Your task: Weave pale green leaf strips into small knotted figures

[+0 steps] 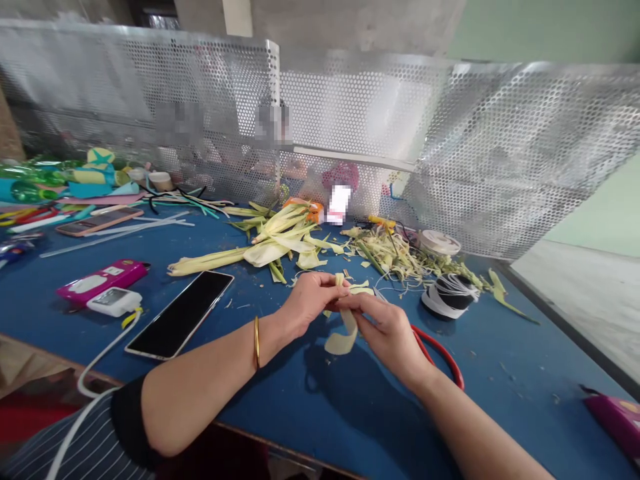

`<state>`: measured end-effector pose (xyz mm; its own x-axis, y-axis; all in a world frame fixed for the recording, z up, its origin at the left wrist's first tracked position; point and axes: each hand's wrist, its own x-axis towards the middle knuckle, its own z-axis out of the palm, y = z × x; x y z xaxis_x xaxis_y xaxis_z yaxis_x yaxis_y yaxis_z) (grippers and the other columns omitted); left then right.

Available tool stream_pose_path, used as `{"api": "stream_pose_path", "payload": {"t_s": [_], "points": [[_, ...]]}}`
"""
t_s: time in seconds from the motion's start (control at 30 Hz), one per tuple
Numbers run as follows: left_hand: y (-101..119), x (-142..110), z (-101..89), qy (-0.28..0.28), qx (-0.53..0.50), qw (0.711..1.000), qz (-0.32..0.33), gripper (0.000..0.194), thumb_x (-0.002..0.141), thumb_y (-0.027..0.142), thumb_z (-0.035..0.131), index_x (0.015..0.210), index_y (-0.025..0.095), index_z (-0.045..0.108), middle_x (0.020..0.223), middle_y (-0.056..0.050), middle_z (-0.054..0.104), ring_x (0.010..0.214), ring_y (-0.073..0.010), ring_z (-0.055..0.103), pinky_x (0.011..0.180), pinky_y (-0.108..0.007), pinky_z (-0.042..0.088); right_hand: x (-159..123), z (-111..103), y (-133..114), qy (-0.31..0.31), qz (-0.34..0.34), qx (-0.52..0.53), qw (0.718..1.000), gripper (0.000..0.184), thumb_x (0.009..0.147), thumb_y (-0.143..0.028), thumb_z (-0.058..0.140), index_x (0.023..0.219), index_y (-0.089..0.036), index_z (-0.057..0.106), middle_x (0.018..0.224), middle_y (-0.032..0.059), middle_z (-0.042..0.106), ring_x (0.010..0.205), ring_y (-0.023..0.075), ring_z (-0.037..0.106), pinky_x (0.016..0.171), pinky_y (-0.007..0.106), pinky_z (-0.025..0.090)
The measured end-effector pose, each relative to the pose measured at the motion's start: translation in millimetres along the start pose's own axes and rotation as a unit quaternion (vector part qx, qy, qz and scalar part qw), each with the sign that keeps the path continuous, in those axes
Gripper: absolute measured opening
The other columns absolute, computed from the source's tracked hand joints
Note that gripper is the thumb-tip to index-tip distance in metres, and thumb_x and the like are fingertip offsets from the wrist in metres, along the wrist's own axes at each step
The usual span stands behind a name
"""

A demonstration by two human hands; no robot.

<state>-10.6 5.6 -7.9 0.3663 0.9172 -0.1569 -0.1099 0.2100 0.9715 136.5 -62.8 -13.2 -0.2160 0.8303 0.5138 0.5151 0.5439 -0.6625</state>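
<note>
A pale strip of corn husk (343, 339) is pinched between the fingertips of both hands, with one end curling down over the table. My left hand (306, 301), a gold bangle at its wrist, grips it from the left. From the right, my right hand (387, 330) meets the left at the fingertips and is closed on the same strip. The exact fold between the fingers is hidden. Beside my right hand, partly covered by it, lies a red loop handle (450, 360), apparently of scissors. A bundle of corn husks (280, 237) rests beyond my left hand.
Husk scraps (393, 253) lie heaped at the back right, near a spool of white thread (449, 297). A phone (183, 313), a purple box (105, 280) and a white cable (100, 360) are on the left. A perforated metal screen (350, 100) borders the blue table (500, 373).
</note>
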Motion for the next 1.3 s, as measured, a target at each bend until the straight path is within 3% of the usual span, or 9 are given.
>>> {"api": "stream_pose_path", "payload": {"t_s": [0.17, 0.3, 0.4, 0.57, 0.7, 0.8, 1.13, 1.3], "points": [[4, -8, 1.9, -0.108, 0.026, 0.993, -0.038, 0.018, 0.066, 0.027, 0.08, 0.072, 0.012, 0.071, 0.068, -0.004, 0.07, 0.06, -0.0135, 0.064, 0.064, -0.027, 0.053, 1, -6, 11, 0.157, 0.05, -0.093, 0.982, 0.023, 0.094, -0.031, 0.052, 0.078, -0.021, 0.066, 0.082, 0.0038, 0.064, 0.075, 0.0164, 0.059, 0.067, 0.026, 0.044], [8, -12, 1.6, -0.151, 0.033, 0.986, -0.054, 0.03, 0.063, 0.037, 0.083, 0.075, 0.011, 0.071, 0.074, -0.007, 0.071, 0.065, -0.0147, 0.066, 0.068, -0.029, 0.053, 2, -5, 17, 0.141, 0.142, -0.152, 0.968, 0.033, 0.093, -0.039, 0.049, 0.065, -0.022, 0.048, 0.057, -0.0032, 0.05, 0.054, 0.0121, 0.042, 0.053, 0.024, 0.031], [8, -13, 2.6, -0.164, 0.044, 0.984, -0.055, 0.033, 0.059, 0.037, 0.086, 0.074, 0.012, 0.07, 0.072, -0.005, 0.07, 0.066, -0.0147, 0.065, 0.07, -0.029, 0.053, 2, -4, 18, 0.126, 0.162, -0.183, 0.961, 0.035, 0.091, -0.043, 0.047, 0.063, -0.023, 0.04, 0.052, -0.005, 0.043, 0.05, 0.0116, 0.034, 0.051, 0.025, 0.024], [0, -11, 5.2, -0.12, 0.125, 0.985, 0.005, 0.023, 0.064, 0.029, 0.083, 0.068, 0.015, 0.064, 0.061, 0.0, 0.064, 0.061, -0.013, 0.062, 0.065, -0.027, 0.051, 4, -3, 17, 0.133, 0.188, -0.166, 0.959, 0.035, 0.088, -0.043, 0.047, 0.061, -0.022, 0.039, 0.052, -0.0041, 0.041, 0.052, 0.0123, 0.035, 0.051, 0.025, 0.023], [-7, -8, 3.5, -0.097, 0.228, 0.965, 0.088, 0.015, 0.076, 0.029, 0.072, 0.071, 0.016, 0.067, 0.066, -0.001, 0.067, 0.066, -0.0147, 0.064, 0.062, -0.025, 0.048, 6, -2, 20, 0.126, 0.227, -0.094, 0.961, 0.037, 0.086, -0.044, 0.049, 0.057, -0.022, 0.04, 0.048, -0.0047, 0.041, 0.05, 0.0117, 0.036, 0.049, 0.024, 0.026], [-9, -8, 2.8, -0.094, 0.25, 0.956, 0.119, 0.011, 0.078, 0.027, 0.068, 0.075, 0.016, 0.069, 0.07, -0.002, 0.07, 0.069, -0.0153, 0.065, 0.062, -0.024, 0.048, 6, 0, 23, 0.13, 0.249, -0.054, 0.958, 0.038, 0.084, -0.045, 0.052, 0.056, -0.022, 0.042, 0.048, -0.005, 0.042, 0.049, 0.0114, 0.037, 0.048, 0.024, 0.027], [1, -12, 9.9, -0.109, 0.086, 0.99, 0.025, 0.008, 0.078, 0.021, 0.066, 0.078, 0.014, 0.066, 0.067, 0.001, 0.06, 0.057, -0.0106, 0.06, 0.044, -0.019, 0.041, 6, 0, 17, 0.17, 0.251, 0.009, 0.953, 0.034, 0.085, -0.046, 0.055, 0.064, -0.02, 0.057, 0.049, -0.0053, 0.044, 0.049, 0.0111, 0.038, 0.048, 0.024, 0.03], [3, -10, 8.1, -0.062, 0.089, 0.994, 0.005, 0.012, 0.08, 0.019, 0.066, 0.091, 0.014, 0.062, 0.072, 0.0, 0.064, 0.052, -0.0084, 0.057, 0.04, -0.018, 0.036, 7, -7, 22, 0.101, 0.287, 0.031, 0.952, 0.038, 0.085, -0.053, 0.056, 0.066, -0.02, 0.056, 0.046, -0.0044, 0.05, 0.043, 0.0103, 0.04, 0.045, 0.024, 0.03]]}}
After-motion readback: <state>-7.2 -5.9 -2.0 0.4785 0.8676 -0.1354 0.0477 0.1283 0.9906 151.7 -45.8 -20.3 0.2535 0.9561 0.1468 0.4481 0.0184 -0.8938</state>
